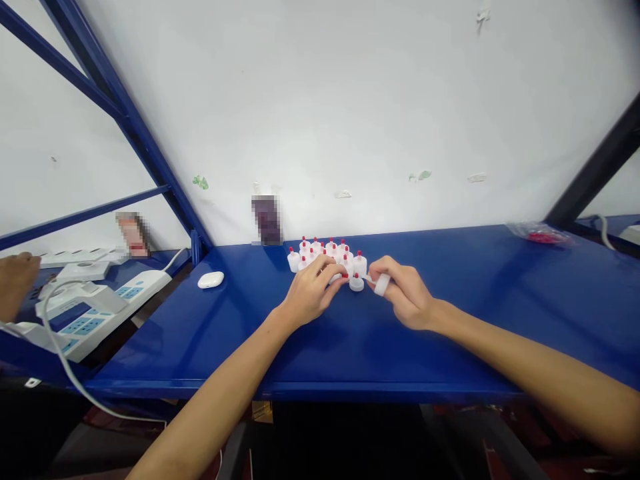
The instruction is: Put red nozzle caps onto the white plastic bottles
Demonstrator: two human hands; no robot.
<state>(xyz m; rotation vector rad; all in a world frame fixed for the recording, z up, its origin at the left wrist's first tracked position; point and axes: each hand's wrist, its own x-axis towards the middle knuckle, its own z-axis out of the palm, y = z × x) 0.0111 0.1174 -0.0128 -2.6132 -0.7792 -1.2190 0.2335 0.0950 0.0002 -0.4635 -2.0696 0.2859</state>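
Note:
My left hand (316,288) is closed in a pinch, with a small red tip (345,275) showing at its fingertips. My right hand (407,295) grips a white nozzle cap (382,285), its wide ring by my fingers and its narrow spout pointing left. Between the two hands a white cap with a red tip (357,283) stands on the blue table (330,353). Just behind my left hand, several more white red-tipped caps (360,264) stand upright in a close group, partly hidden by my fingers.
A white earbud case (211,280) lies to the left. A blurred dark phone-like object (267,220) leans on the wall. At the back right is a clear bag with red pieces (543,235). White power strips (115,313) and another person's hand (17,283) are at far left.

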